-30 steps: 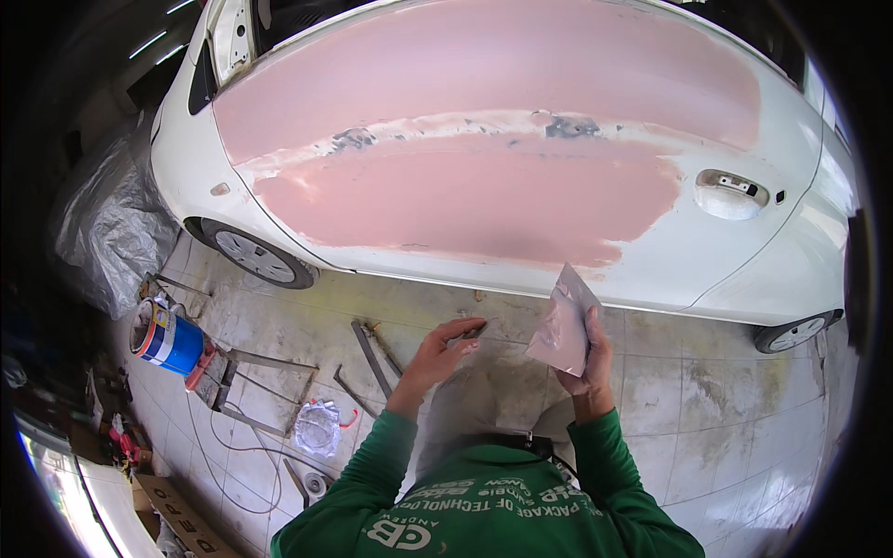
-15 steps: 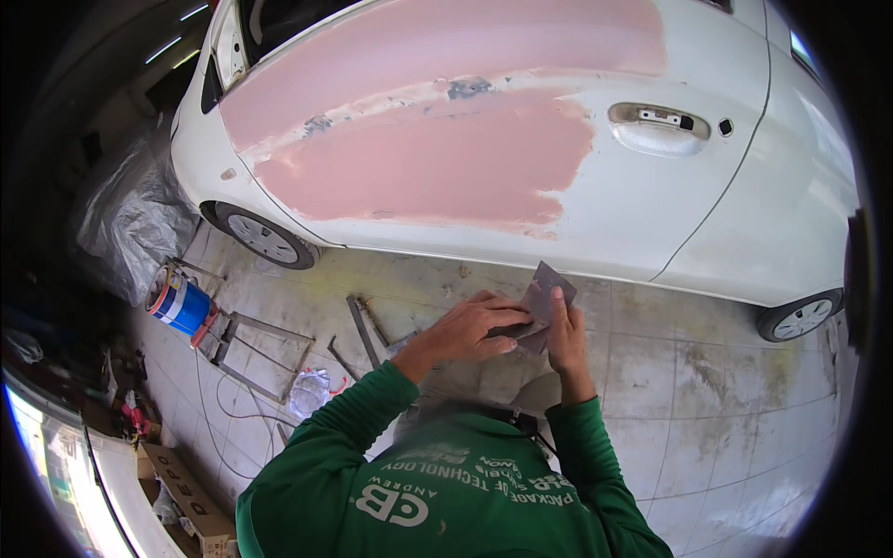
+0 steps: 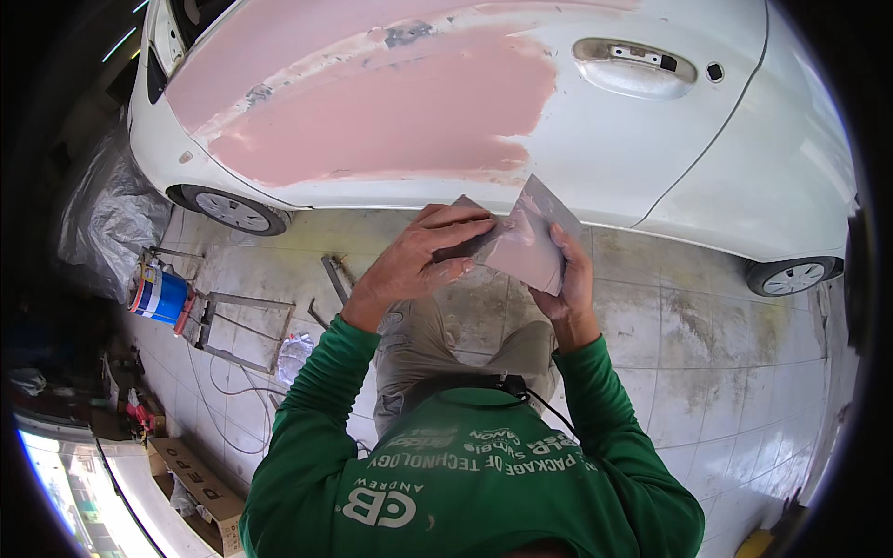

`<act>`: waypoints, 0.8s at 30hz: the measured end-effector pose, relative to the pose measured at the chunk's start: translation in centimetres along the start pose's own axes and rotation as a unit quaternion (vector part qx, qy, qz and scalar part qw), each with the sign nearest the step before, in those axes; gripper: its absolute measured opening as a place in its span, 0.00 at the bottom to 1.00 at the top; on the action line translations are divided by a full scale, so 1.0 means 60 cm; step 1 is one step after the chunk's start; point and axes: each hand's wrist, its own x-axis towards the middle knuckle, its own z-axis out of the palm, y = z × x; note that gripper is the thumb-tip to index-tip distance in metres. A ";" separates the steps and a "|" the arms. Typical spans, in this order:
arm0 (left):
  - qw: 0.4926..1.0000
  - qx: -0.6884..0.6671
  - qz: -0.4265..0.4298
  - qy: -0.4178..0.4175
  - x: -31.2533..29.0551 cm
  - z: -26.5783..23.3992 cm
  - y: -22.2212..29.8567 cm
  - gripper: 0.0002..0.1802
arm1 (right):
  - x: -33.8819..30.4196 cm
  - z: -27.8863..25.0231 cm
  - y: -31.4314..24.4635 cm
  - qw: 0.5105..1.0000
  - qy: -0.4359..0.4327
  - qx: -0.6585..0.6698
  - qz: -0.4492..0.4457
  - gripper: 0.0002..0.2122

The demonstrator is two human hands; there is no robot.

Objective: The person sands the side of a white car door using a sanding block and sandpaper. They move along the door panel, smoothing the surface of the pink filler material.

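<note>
Pink paste [image 3: 523, 249], apparently grey plate [image 3: 551, 199], white car [image 3: 642, 158] with pink patch [image 3: 391, 116], green shirt [image 3: 484, 474]

White lettering [image 3: 379, 507] across green shirt [image 3: 488, 502]; dark lettering [image 3: 192, 480] on carton [image 3: 223, 511].

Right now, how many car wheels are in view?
2: the front wheel at left, and the rear wheel at far right, both on the near side of the white car. Any on its far side are hidden.

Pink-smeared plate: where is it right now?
In the head view, the pink-smeared plate is just right of centre, held in the right hand, with the dark flat blade in the left hand near its left edge.
</note>
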 end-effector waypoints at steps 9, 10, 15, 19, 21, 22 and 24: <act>0.995 -0.045 -0.008 0.087 -0.048 0.070 0.000 0.28 | 0.043 0.012 0.012 0.798 0.050 -0.548 -0.247 0.21; 0.985 -0.153 -0.043 0.075 -0.075 0.089 -0.022 0.28 | 0.047 0.018 0.004 0.852 0.088 -0.448 -0.256 0.20; 0.823 -0.544 -0.097 0.129 -0.092 0.101 -0.099 0.35 | -0.002 -0.004 -0.082 0.915 0.204 -0.208 -0.280 0.19; 0.775 -0.568 -0.168 0.221 -0.032 0.046 -0.107 0.37 | -0.064 -0.076 -0.070 0.942 0.201 -0.175 -0.205 0.19; 0.951 -0.156 -0.152 0.220 0.057 -0.021 -0.049 0.30 | -0.093 -0.109 -0.060 0.945 0.216 -0.159 -0.187 0.20; 0.968 0.129 -0.057 0.208 0.102 -0.042 -0.007 0.28 | -0.103 -0.122 -0.058 0.946 0.224 -0.152 -0.179 0.21; 0.934 0.262 -0.005 0.244 0.160 -0.051 0.044 0.32 | -0.111 -0.132 -0.051 0.946 0.230 -0.142 -0.178 0.22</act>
